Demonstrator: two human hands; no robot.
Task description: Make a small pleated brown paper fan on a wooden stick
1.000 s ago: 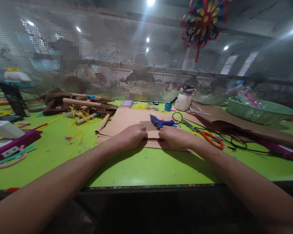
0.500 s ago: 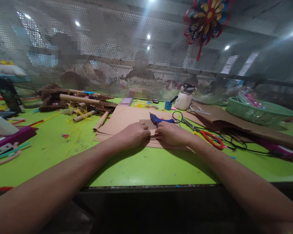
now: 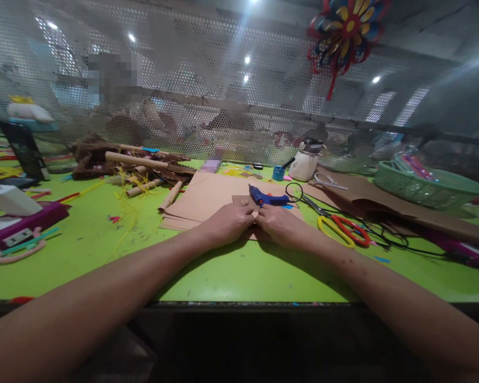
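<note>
My left hand (image 3: 228, 224) and my right hand (image 3: 280, 225) rest side by side on a small brown paper piece (image 3: 245, 202) lying on a stack of brown paper sheets (image 3: 207, 197). Both hands have fingers curled and pressed on the near edge of that piece, thumbs almost touching. A blue glue gun (image 3: 265, 198) lies just beyond my right hand on the paper. Scissors (image 3: 343, 229) with red and yellow handles lie to the right of my right hand.
The green table (image 3: 104, 250) holds rolled paper tubes and brown scraps (image 3: 139, 165) at back left, a purple tray (image 3: 19, 223) at far left, a white jar (image 3: 303, 159), a green basket (image 3: 427, 186) and brown sheets at right, with black cable (image 3: 387, 239). A perforated screen stands behind.
My hands have drawn closer together until they nearly touch on the small paper piece. The view shifted slightly.
</note>
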